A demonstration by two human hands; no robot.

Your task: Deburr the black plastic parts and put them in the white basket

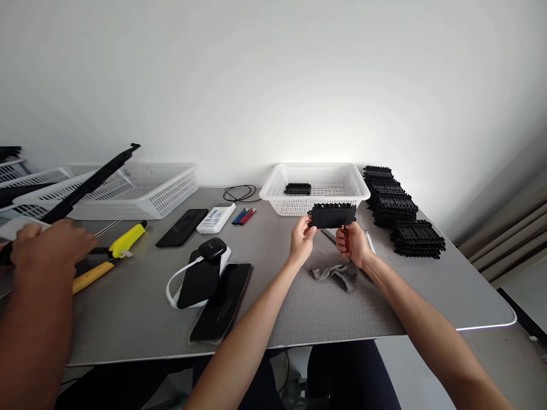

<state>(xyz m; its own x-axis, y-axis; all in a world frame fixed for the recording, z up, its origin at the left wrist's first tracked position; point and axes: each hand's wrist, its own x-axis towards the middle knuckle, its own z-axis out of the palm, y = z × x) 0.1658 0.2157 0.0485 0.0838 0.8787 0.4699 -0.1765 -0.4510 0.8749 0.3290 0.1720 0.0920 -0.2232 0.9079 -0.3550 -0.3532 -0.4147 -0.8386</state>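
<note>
Tabletop: grey, with a pale wall behind; its near edge sits close to our body, so a part dropped short could go over the edge.
Left hand: ours pinches the left end of the plate between thumb and fingers; with so small a hold, a hard push at the other end could twist it loose.
Right hand: our fingers curl round a reddish tool below the plate's right side; it is mostly hidden, perhaps a small hand tool, and if its tip is sharp, a slip could mark the plate or nick us.
Black plate: raised upright above the tabletop, just in front of the basket; the studs along its top edge might snag or snap if we let it knock the rim.
Grey cloth: crumpled below our hands, where it could catch the tool if we lower it carelessly.
White basket: behind the plate, one black part inside; a careless drop could chip either piece.
Black stacks: to our right, piled in a row; a stray elbow could topple them.
Co-worker's hand: far left, near a yellow-handled tool; reaching that way, we could collide.
</note>
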